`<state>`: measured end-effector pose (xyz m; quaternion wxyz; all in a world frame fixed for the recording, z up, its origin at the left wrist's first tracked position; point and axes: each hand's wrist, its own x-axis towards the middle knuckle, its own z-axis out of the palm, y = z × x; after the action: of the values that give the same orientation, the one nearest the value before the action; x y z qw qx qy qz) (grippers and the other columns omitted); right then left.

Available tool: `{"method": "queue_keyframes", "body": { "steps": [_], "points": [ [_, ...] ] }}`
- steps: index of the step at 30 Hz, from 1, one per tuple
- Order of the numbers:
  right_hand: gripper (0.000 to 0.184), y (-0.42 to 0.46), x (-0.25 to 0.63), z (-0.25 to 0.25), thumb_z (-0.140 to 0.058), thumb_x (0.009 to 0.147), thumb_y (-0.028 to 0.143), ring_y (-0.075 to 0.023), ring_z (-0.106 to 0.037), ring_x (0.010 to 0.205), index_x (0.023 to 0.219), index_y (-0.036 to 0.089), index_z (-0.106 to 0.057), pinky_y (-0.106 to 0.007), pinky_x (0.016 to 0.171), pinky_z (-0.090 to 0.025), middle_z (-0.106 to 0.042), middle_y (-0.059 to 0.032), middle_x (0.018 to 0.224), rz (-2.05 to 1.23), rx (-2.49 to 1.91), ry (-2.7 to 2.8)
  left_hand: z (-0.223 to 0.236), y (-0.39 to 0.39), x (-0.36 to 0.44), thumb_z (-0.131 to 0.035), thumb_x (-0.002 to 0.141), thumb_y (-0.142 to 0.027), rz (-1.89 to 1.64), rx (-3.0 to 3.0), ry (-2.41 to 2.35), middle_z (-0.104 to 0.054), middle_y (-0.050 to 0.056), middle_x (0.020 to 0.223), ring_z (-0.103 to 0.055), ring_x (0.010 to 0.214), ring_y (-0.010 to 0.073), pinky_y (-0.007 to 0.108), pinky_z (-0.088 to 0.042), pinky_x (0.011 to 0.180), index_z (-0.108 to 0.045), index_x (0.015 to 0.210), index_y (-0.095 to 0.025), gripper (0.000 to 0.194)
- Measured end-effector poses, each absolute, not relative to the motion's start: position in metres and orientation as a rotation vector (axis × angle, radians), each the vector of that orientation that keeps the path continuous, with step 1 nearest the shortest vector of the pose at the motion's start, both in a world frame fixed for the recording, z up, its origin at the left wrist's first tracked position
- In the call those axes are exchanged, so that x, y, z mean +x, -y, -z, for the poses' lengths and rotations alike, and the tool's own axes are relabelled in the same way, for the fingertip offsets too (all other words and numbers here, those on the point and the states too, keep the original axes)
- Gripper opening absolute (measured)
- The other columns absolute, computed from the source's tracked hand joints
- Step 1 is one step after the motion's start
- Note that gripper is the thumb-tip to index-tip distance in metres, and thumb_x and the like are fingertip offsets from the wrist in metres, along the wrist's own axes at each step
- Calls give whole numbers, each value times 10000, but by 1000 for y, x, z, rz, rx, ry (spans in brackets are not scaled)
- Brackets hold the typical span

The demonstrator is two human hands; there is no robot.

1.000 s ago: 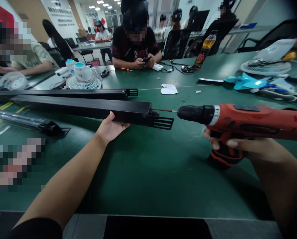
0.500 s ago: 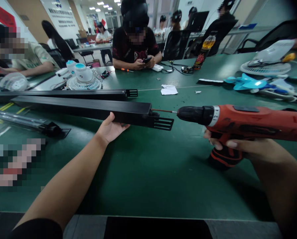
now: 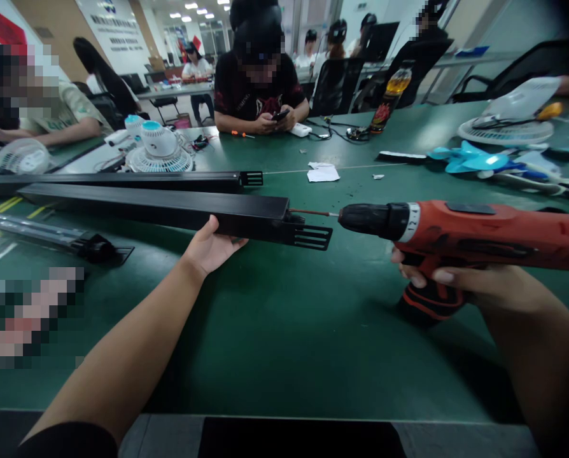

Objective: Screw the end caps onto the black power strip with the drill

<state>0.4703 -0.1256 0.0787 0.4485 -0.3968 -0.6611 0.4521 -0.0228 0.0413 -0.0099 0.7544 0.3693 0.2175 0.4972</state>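
My left hand [image 3: 215, 247] grips a long black rectangular bar [image 3: 170, 207] from below and the near side, thumb on its front face. A slotted black bracket [image 3: 313, 236] sticks out of the bar's right end. In my right hand [image 3: 475, 283] is a red and black cordless drill [image 3: 489, 229], wrapped around its handle and pointing left. From its chuck a long thin bit [image 3: 313, 212] reaches to the bar's end face. Whether the tip sits in a screw there is too small to tell.
Behind lies a second black bar [image 3: 179, 180]; a clear-sided one [image 3: 36, 232] lies left. White fan parts [image 3: 160, 149] stand at the back left, blue fan blades [image 3: 475, 157] at the right. A paper scrap [image 3: 323, 173] and a bottle [image 3: 392, 98] are beyond. Across the table a person [image 3: 260, 83] holds a phone.
Almost nothing differs. The whole view has shifted very slightly, while both hands, the bar and the drill keep their places relative to each other.
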Motion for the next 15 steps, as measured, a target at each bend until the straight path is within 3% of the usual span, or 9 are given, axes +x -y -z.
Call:
{"method": "queue_keyframes", "body": {
  "steps": [5, 10, 13, 15],
  "points": [
    [392, 126, 467, -82, -1070, 992, 566, -206, -748, 574, 1202, 237, -1031, -258, 485, -628, -841, -66, 730, -1143, -999, 1636, 7, -40, -21, -1076, 973, -594, -1080, 800, -461, -949, 112, 1366, -908, 1288, 338, 454, -742, 1113, -858, 1411, -271, 586],
    [316, 127, 463, -83, -1025, 1045, 438, -194, -727, 547, 1298, 248, -1032, -249, 457, -612, -852, -58, 737, -1200, -916, 1612, 7, -39, -20, -1066, 967, -610, -1098, 809, -482, -947, 129, 1373, -912, 1299, 357, 463, -757, 1100, -863, 1432, -276, 607],
    [381, 128, 466, -79, -1041, 1026, 430, -241, -790, 576, 1347, 226, -1018, -302, 483, -685, -880, -76, 778, -1205, -934, 1562, 8, -40, -20, -1049, 980, -611, -1089, 814, -483, -944, 121, 1379, -905, 1331, 360, 470, -752, 1109, -865, 1445, -283, 597],
    [448, 129, 470, -75, -1071, 998, 429, -279, -869, 652, 1391, 225, -1005, -344, 559, -758, -963, -131, 953, -1205, -975, 1530, 8, -40, -21, -1050, 978, -611, -1089, 812, -484, -945, 124, 1372, -900, 1341, 366, 473, -750, 1113, -868, 1434, -283, 590]
  ]
}}
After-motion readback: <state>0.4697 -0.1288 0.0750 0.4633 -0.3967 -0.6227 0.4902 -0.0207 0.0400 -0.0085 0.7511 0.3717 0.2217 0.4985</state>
